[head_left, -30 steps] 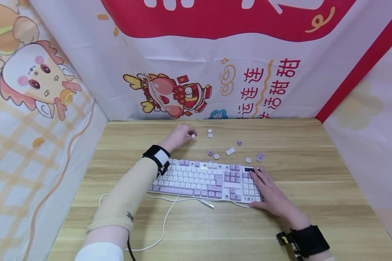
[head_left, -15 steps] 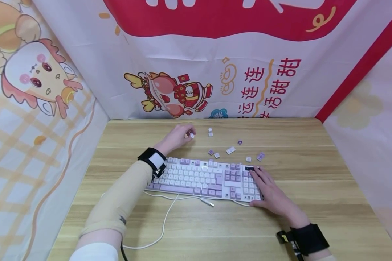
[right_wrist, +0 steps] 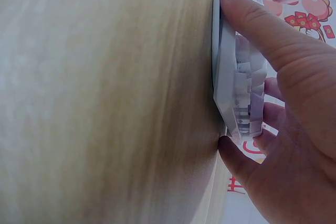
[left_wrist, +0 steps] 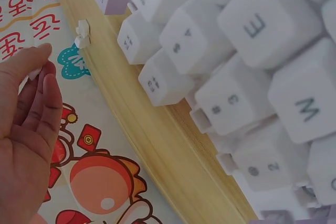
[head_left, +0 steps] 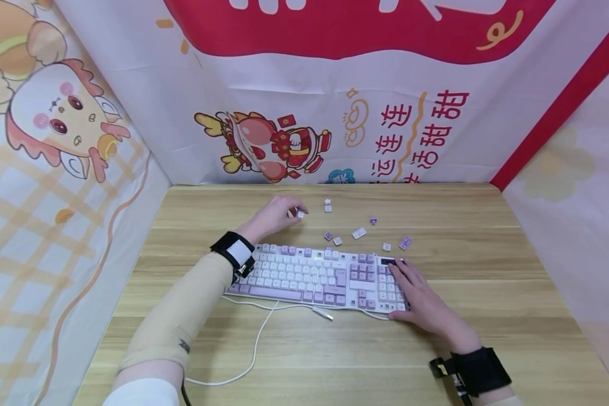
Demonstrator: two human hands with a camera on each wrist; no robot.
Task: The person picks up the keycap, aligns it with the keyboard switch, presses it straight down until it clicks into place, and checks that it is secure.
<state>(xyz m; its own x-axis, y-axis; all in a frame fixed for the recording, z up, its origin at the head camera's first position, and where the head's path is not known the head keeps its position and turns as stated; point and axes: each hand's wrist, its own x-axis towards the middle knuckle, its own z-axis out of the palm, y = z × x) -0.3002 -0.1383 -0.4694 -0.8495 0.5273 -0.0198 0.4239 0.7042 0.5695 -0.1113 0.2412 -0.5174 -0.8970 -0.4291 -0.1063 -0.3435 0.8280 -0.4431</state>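
Note:
A white and purple keyboard [head_left: 284, 274] lies on the wooden table, with a few key spots bare of caps. Behind its back left part, my left hand [head_left: 276, 216] pinches a small white keycap [head_left: 300, 215] between thumb and fingers. In the left wrist view the keycap [left_wrist: 34, 73] is mostly hidden by the fingers. My right hand [head_left: 426, 304] grips the keyboard's right end; in the right wrist view its thumb [right_wrist: 249, 11] presses along the front edge while the other fingers reach round the far side. Two white keycaps [head_left: 327, 205] lie just right of my left hand.
Several loose keycaps are scattered behind the keyboard, among them a long white one [head_left: 359, 233] and a long purple one [head_left: 405, 243]. A white cable [head_left: 256, 344] with a USB plug [head_left: 322, 313] runs along the front. A printed cloth [head_left: 284, 73] hangs at the table's back edge.
My left hand keeps hold of the keycap and shifts slightly toward me, its fingers turning the cap a little. The left forearm swings left. My right hand stays on the keyboard.

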